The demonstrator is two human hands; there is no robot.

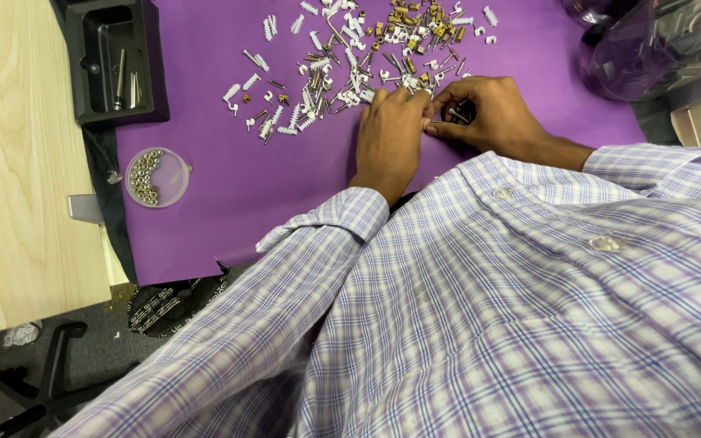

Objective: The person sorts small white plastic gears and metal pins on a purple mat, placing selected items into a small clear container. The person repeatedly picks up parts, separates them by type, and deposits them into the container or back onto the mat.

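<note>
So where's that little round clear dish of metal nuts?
In the head view the round clear dish sits at the left edge of the purple sheet, just below the black tray, well left of both hands.

Black tray [115, 65] top left, metal pins inside. Clear round lid [156, 177] (holding small nuts) on purple sheet [221, 203]. Chair base [42, 381] below.

You are looking down at a purple sheet [229, 211] spread over a dark mat [115, 235], which lies on a pale wood-grain tabletop [18, 162]. Below the table's edge you see grey floor [107, 332] and the black legs of a chair base [42, 381]. The light is even and bright, with only soft shadows.
</note>
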